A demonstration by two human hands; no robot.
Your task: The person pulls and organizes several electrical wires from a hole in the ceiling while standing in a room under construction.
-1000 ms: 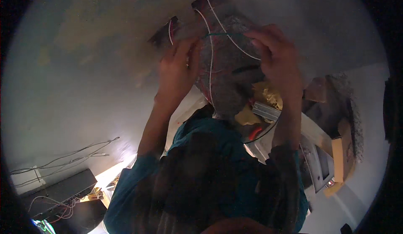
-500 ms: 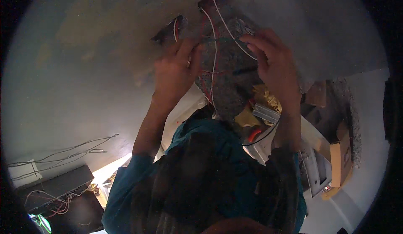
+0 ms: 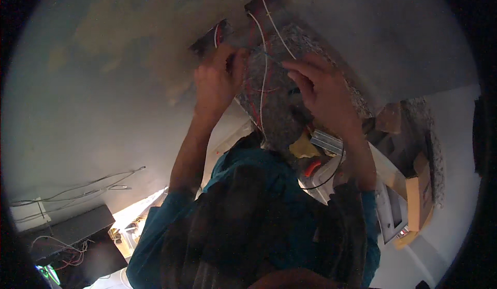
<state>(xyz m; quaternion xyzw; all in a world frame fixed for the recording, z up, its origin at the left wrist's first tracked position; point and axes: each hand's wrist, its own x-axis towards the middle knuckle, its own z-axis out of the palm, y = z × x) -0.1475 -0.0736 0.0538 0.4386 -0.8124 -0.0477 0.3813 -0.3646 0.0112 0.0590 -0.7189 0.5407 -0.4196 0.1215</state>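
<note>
A thin dark green wire (image 3: pixel 270 56) runs between my two hands in front of the wall. My left hand (image 3: pixel 213 79) is closed, with thumb and forefinger pinching one end of it, just below the smaller dark wall box (image 3: pixel 203 40). My right hand (image 3: pixel 325 89) pinches the wire at the other side between thumb and fingertips. White wires (image 3: pixel 266 74) and thin red wires (image 3: pixel 248 87) hang from the larger dark wall box (image 3: pixel 261 1) above, passing between and behind my hands. The wire ends inside my fingers are hidden.
A granite-like speckled surface (image 3: pixel 282 118) lies beneath the wires. To the right are a metal-coloured block (image 3: pixel 327 142), a red item (image 3: pixel 312 168) and an open cardboard box (image 3: pixel 418 196). Loose grey cables (image 3: pixel 93 188) and a dark panel (image 3: pixel 72 232) appear at the lower left.
My right hand has shifted left and slightly down, closer to my left hand. The left hand has moved only a little, and the green wire now slants down to the right.
</note>
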